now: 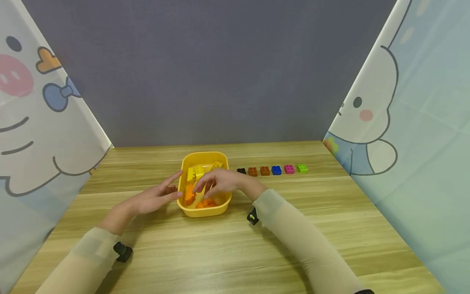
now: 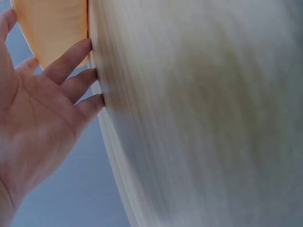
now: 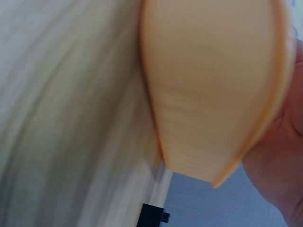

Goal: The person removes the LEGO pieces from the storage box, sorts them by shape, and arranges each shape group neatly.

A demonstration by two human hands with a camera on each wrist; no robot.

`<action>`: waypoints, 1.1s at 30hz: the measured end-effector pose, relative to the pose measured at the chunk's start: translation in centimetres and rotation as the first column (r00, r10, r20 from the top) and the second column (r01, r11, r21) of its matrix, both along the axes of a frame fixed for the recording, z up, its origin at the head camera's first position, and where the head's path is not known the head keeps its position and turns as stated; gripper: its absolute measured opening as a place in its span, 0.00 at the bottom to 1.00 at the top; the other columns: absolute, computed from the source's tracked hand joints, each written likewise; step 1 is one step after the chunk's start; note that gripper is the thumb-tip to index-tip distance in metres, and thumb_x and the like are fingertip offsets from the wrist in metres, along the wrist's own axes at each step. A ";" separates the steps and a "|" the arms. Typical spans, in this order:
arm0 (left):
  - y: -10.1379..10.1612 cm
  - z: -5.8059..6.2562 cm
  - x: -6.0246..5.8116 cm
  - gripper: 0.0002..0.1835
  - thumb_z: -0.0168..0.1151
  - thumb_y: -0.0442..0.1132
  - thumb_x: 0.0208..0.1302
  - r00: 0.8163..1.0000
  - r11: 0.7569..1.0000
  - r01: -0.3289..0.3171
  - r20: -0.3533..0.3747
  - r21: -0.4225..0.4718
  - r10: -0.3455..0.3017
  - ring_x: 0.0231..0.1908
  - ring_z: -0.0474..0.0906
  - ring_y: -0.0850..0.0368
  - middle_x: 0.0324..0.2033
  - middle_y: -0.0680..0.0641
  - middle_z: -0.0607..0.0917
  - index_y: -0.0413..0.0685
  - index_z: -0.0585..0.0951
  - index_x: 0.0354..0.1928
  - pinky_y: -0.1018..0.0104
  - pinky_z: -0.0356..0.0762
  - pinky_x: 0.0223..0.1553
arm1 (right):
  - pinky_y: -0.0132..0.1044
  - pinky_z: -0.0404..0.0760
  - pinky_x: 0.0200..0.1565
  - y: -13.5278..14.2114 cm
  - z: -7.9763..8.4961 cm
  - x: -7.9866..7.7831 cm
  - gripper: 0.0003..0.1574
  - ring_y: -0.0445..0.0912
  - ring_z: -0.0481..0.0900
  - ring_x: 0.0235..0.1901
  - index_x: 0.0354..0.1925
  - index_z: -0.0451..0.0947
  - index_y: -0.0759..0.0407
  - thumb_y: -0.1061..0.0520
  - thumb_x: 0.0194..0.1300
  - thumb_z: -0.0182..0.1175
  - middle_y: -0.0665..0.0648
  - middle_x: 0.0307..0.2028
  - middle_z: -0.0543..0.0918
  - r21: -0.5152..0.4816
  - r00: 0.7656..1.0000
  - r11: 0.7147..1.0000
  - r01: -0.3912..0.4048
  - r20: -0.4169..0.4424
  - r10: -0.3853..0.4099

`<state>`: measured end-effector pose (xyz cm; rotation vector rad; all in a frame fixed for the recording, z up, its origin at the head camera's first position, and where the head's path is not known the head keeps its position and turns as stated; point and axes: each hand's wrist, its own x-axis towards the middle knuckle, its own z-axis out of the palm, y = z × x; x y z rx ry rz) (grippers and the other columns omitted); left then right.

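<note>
A yellow plastic bin (image 1: 204,213) stands on the wooden table, holding several toy building bricks. Yellow bricks (image 1: 199,171) lie toward its far end; an orange brick (image 1: 189,196) is at its left wall and another orange brick (image 1: 206,203) near its front. With fingers spread, my left hand (image 1: 154,199) touches the bin's left side; the left wrist view shows its palm and fingertips against the table. My right hand (image 1: 222,181) reaches over the bin's right rim, fingers loosely bent and apart above the orange bricks. In the right wrist view the bin wall hides its fingers.
Right of the bin runs a row of bricks: black (image 1: 241,170), two brown (image 1: 252,171), blue (image 1: 276,170), pink (image 1: 289,169) and lime green (image 1: 302,168). A grey panel (image 1: 216,81) stands behind the table, with cartoon-printed cloths at both sides.
</note>
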<state>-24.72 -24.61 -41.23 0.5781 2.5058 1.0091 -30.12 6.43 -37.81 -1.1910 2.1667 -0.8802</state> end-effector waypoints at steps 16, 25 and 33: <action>0.0 0.0 0.1 0.46 0.53 0.63 0.85 1.000 1.000 -0.004 -0.008 -0.002 0.004 0.77 0.70 0.24 0.77 0.24 0.71 0.68 0.40 0.91 0.22 0.67 0.73 | 0.30 0.81 0.48 -1.1 -2.0 0.9 0.15 0.29 0.83 0.44 0.58 0.90 0.28 0.39 0.76 0.71 0.33 0.49 0.88 0.237 0.929 0.968 0.078 -0.369 0.015; 0.0 -0.1 0.0 0.46 0.53 0.62 0.85 1.000 1.000 -0.009 -0.004 0.008 0.009 0.77 0.69 0.23 0.78 0.23 0.70 0.69 0.40 0.91 0.23 0.69 0.73 | 0.34 0.78 0.42 -1.4 -1.6 1.4 0.28 0.35 0.79 0.40 0.70 0.82 0.23 0.41 0.75 0.72 0.37 0.55 0.88 0.377 0.890 0.921 0.101 -0.449 0.086; 0.1 -0.2 0.1 0.45 0.52 0.62 0.86 1.000 1.000 -0.004 0.001 0.012 0.004 0.78 0.67 0.23 0.79 0.23 0.68 0.68 0.39 0.91 0.23 0.69 0.73 | 0.33 0.74 0.38 -1.1 -2.0 1.4 0.28 0.37 0.76 0.37 0.68 0.81 0.19 0.41 0.75 0.71 0.37 0.47 0.84 0.316 0.889 0.941 0.121 -0.456 0.039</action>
